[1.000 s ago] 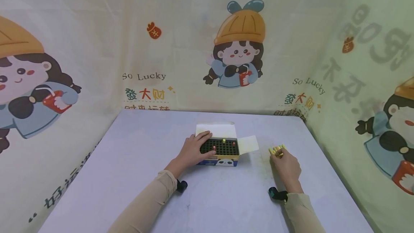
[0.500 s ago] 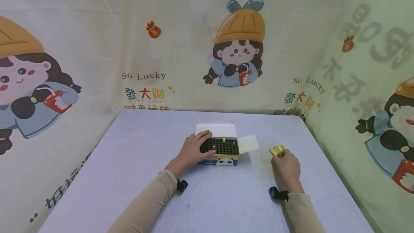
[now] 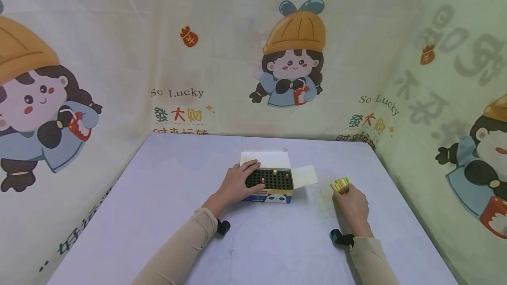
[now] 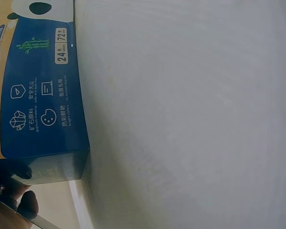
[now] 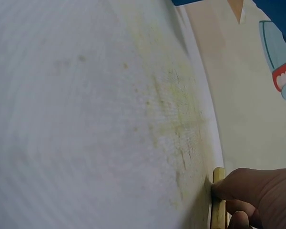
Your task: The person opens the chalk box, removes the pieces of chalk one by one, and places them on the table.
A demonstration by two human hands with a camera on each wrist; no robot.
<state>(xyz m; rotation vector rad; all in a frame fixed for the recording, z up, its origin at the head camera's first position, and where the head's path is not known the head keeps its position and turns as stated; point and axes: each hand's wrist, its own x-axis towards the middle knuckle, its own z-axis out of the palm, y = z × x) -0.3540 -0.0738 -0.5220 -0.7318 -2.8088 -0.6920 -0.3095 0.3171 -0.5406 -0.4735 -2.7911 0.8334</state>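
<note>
The chalk box [image 3: 278,198] stands open on the table, its blue and yellow side with a panda face towards me. Its black holder of small holes carries a pink, a yellow and a red chalk. My left hand [image 3: 234,184] holds the box at its left end, thumb over the near edge and fingers towards the back. In the left wrist view the box's blue side [image 4: 43,95] fills the left part. Right of the box, my right hand [image 3: 352,203] pinches at a row of yellow, green and orange chalks [image 3: 340,183]. The right wrist view shows the thumb against a yellow chalk [image 5: 218,214].
The box's white lid [image 3: 265,159] is folded back, and a white side flap [image 3: 304,176] sticks out to the right. Yellowish chalk smears [image 5: 171,109] mark the white table [image 3: 269,241]. A printed cloth backdrop [image 3: 222,74] rises behind and at both sides.
My right hand shifts slightly to the right along with the chalks, whose colours show more plainly between the fingers. My left hand and the box stay in place.
</note>
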